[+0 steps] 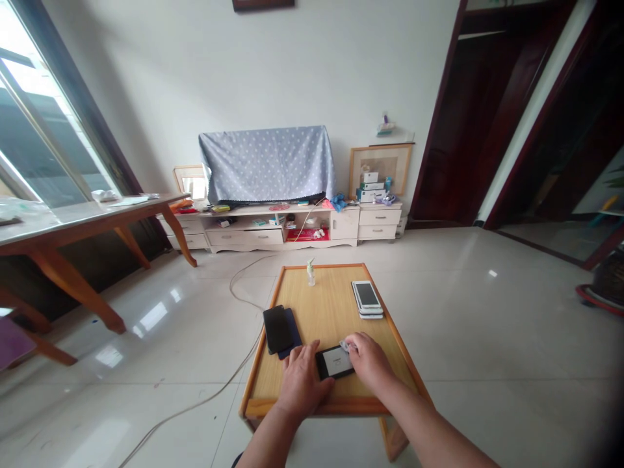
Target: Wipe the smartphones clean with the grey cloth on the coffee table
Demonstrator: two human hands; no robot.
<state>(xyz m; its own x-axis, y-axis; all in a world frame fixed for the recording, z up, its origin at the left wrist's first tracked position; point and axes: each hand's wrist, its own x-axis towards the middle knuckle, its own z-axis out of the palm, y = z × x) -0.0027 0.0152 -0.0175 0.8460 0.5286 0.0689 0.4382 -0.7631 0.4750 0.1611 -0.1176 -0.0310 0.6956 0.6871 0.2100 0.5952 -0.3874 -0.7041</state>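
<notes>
A dark phone (335, 361) with a pale lit screen lies near the front of a small wooden table (326, 305). My left hand (303, 383) rests flat beside it, fingers spread, touching its left edge. My right hand (368, 359) is closed at the phone's top right corner, pinching a small pale object (345, 345) that I cannot make out. A stack of dark phones (280, 330) lies at the table's left edge. White phones (367, 298) are stacked at the right. A small clear bottle (311, 272) stands at the far edge.
A white cable (229, 383) trails across the glossy tiled floor left of the table. A long wooden table (82, 224) stands at the left by the window. A low white cabinet (287, 227) carries a television draped in cloth (267, 162). Dark doorways (487, 117) open on the right.
</notes>
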